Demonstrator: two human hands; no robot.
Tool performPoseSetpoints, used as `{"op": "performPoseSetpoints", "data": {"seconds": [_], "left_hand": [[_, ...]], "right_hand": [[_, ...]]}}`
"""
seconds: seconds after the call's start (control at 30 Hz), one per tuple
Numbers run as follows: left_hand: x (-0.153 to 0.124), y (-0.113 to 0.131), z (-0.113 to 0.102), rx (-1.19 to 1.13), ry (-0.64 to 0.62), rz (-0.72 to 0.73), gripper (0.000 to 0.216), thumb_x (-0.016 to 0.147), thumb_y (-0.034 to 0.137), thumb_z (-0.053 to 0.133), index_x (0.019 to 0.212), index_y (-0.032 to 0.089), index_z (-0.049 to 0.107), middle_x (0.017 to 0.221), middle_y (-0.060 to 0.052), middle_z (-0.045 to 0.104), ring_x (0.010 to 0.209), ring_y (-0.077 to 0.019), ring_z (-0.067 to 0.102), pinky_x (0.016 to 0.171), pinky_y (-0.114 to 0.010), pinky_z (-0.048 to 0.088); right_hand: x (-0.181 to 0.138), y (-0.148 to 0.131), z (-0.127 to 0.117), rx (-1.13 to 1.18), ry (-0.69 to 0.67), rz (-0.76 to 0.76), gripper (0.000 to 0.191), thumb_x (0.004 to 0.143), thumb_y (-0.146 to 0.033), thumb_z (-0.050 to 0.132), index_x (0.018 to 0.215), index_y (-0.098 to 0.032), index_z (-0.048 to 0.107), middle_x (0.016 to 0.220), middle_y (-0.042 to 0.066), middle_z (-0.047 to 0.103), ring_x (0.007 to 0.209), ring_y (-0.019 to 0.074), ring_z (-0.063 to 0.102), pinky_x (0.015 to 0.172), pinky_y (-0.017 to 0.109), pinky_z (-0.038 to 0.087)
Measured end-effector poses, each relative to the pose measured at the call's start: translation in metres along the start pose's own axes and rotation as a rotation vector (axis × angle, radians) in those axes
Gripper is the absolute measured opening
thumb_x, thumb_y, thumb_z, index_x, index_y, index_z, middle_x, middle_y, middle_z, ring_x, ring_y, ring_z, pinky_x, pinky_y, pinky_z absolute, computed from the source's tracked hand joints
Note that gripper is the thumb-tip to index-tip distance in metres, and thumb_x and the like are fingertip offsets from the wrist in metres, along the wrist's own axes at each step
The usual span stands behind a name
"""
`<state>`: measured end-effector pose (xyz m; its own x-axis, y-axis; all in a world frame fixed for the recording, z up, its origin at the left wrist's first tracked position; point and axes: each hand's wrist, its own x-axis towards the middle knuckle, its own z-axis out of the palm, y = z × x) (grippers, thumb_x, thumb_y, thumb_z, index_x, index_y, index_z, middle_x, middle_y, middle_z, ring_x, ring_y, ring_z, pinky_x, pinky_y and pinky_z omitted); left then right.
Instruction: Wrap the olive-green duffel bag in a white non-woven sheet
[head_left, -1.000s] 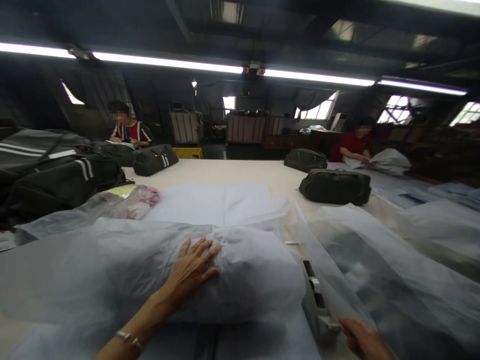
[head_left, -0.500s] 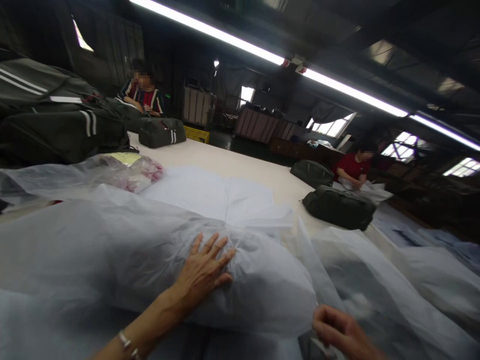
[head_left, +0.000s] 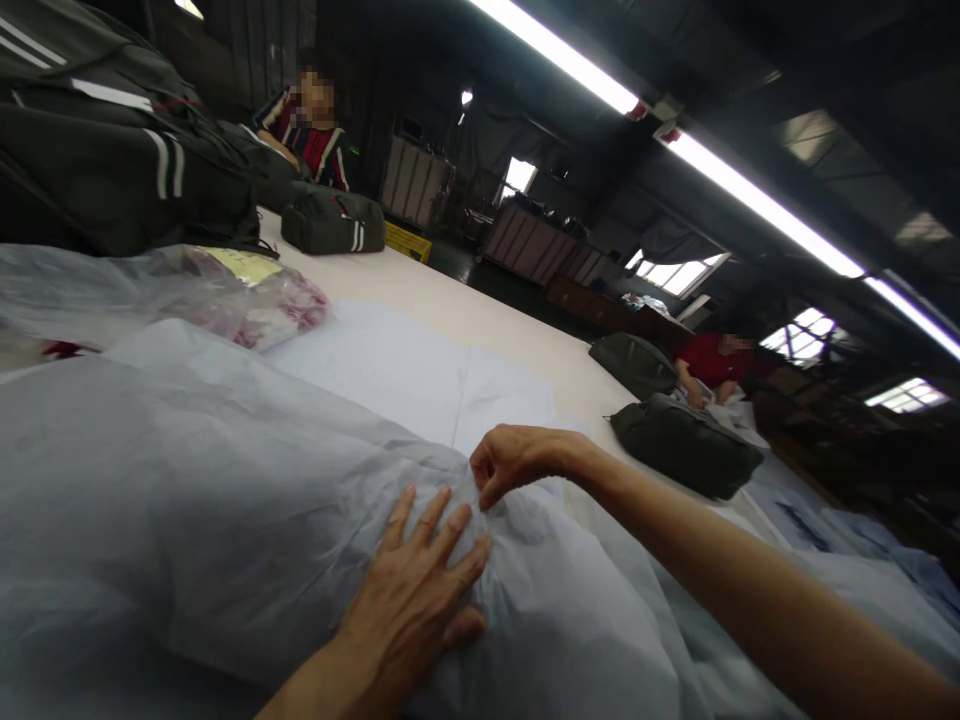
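Note:
A bulky item wrapped in a thin white plastic bag (head_left: pixel 225 500) lies across the near part of the table. My left hand (head_left: pixel 416 590) rests flat on top of it, fingers spread, pressing the plastic down. Just beyond those fingers, my right hand (head_left: pixel 510 460) pinches a fold of the same bag at its gathered end, with my forearm reaching in from the lower right. What is inside the bag is hidden by the plastic.
Dark bags are stacked at the far left (head_left: pixel 112 170), one lies further back (head_left: pixel 334 222), two at the right (head_left: pixel 686 445). A clear bag with pink contents (head_left: pixel 247 295) lies left. Two people sit at the table's far side (head_left: pixel 315 135) (head_left: pixel 712 360). The table top (head_left: pixel 450 310) is cream.
My right hand came up from the lower right edge and took hold of the bag's gathered end beside my left hand. The view swung left and tilted.

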<state>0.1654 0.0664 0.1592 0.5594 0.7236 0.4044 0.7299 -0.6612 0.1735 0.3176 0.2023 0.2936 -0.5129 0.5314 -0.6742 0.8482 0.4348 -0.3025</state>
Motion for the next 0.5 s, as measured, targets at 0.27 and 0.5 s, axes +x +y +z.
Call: {"op": "performPoseSetpoints", "data": {"seconds": [0.27,0.5], "left_hand": [[-0.011,-0.003,0.009,0.014,0.030,0.031,0.075,0.075,0.062,0.069,0.140,0.036,0.042,0.145,-0.006,0.049,0.140,-0.0373,0.033,0.114,-0.068,0.021],[-0.013,-0.005,0.012,0.083,0.070,0.052,0.080,0.072,0.068,0.067,0.140,0.037,0.041,0.144,-0.004,0.050,0.140,-0.0361,0.031,0.119,-0.064,0.006]], "right_hand": [[0.021,0.018,-0.007,-0.067,0.007,-0.010,0.044,0.053,-0.054,0.086,0.071,-0.020,0.064,0.057,-0.008,0.056,0.054,0.0087,0.046,0.049,0.023,0.029],[0.016,0.067,-0.017,0.356,0.146,-0.093,0.036,0.067,-0.044,0.080,0.088,-0.017,0.070,0.079,-0.002,0.067,0.073,0.0119,0.057,0.067,0.024,0.044]]}}
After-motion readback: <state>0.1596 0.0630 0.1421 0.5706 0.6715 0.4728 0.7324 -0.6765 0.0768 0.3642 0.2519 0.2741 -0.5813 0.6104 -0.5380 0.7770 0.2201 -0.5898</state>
